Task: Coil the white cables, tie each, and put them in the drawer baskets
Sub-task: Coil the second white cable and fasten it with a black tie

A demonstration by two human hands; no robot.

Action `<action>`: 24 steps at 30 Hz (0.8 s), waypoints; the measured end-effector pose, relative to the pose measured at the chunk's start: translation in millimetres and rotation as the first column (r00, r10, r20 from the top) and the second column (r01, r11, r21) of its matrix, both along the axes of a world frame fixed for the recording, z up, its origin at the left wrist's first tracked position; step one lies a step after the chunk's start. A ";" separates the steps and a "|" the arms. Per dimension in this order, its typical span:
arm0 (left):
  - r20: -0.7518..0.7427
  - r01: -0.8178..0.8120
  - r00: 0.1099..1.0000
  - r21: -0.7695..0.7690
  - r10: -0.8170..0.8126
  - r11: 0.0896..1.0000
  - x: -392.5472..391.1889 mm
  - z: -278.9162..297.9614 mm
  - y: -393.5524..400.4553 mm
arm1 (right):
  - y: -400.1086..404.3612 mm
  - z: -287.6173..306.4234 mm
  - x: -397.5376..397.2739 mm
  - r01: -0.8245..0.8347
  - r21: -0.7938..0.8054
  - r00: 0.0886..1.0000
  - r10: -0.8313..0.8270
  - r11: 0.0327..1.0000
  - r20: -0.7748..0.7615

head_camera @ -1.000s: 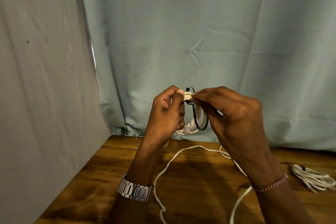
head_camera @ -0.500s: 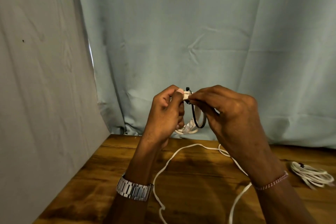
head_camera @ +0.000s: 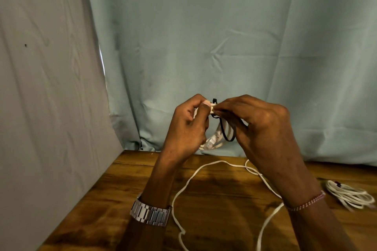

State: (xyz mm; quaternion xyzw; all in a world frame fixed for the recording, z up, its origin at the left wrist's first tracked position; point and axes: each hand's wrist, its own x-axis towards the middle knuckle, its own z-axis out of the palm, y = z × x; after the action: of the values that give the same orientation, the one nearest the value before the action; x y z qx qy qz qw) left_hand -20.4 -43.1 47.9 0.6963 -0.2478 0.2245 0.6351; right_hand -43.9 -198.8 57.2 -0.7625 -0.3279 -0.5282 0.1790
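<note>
From the head camera we see both hands raised above the brown wooden worktop (head_camera: 126, 193), close together in front of a pale blue-green cloth backdrop (head_camera: 224, 36). The left hand (head_camera: 186, 128) has its fingers curled around a small coil of white cable (head_camera: 216, 138), thumb and forefinger pinching the top of the bundle. The right hand (head_camera: 263, 126) meets it there, fingertips pinching a thin black tie (head_camera: 226, 132) that hangs in a loop beside the coil, its small black end poking up between the two hands. A loose white cable (head_camera: 179, 191) trails in a wide curve over the worktop below the wrists. At the right edge of the worktop lies a second, bundled white cable (head_camera: 350, 195), well apart from the hands. A silver metal watch (head_camera: 151, 214) sits on the left wrist, a beaded bracelet (head_camera: 306, 204) on the right.
</note>
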 end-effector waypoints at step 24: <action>-0.150 0.282 0.948 -0.011 -0.281 0.959 -3.4 -1.2 5.5 | -26.9 9.6 2.2 -0.013 0.160 0.969 0.052 0.987 -0.242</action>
State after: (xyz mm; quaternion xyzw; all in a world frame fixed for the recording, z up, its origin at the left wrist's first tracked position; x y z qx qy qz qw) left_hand -23.8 -37.6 46.6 0.6721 -0.2973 0.0773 0.6737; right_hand -41.6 -225.6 66.8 -0.8000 -0.2730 -0.4511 0.2863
